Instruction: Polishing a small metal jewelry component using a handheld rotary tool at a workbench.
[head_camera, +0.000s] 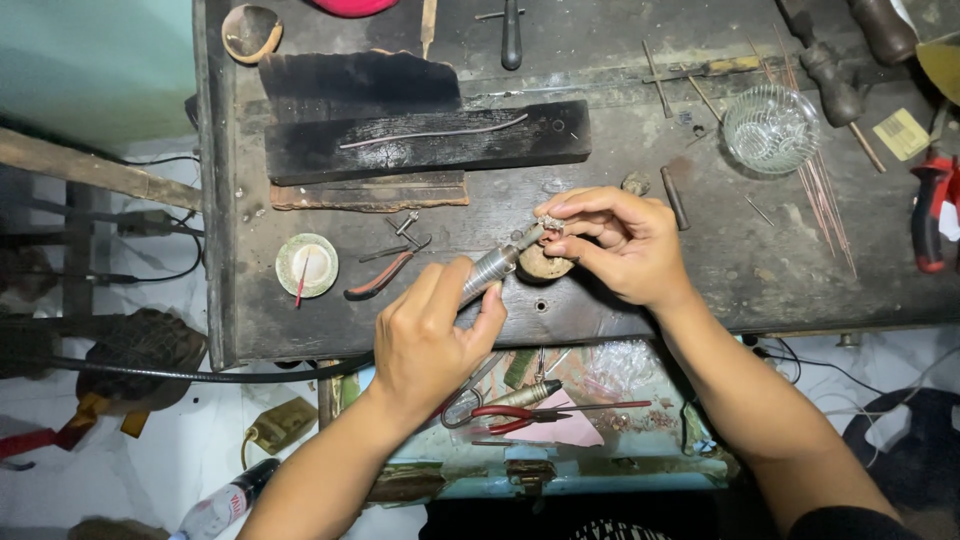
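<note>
My left hand (432, 335) grips a metal rotary handpiece (495, 264) like a pen, its tip pointing up and right. A black flexible shaft (200, 375) runs from it off to the left. My right hand (618, 243) pinches a small silvery jewellery piece (551, 223) between thumb and fingers, right at the tool's tip. Both meet over a worn wooden peg (545, 265) at the front edge of the dark workbench (700, 280).
A charred black block (430, 143) with a thin wire on it lies behind. A glass bowl (770, 128), thin rods, red-handled pliers (930, 210) and tools sit right. A small round dish (306, 265) and tweezers lie left. An open drawer (560, 420) below holds red-handled pliers.
</note>
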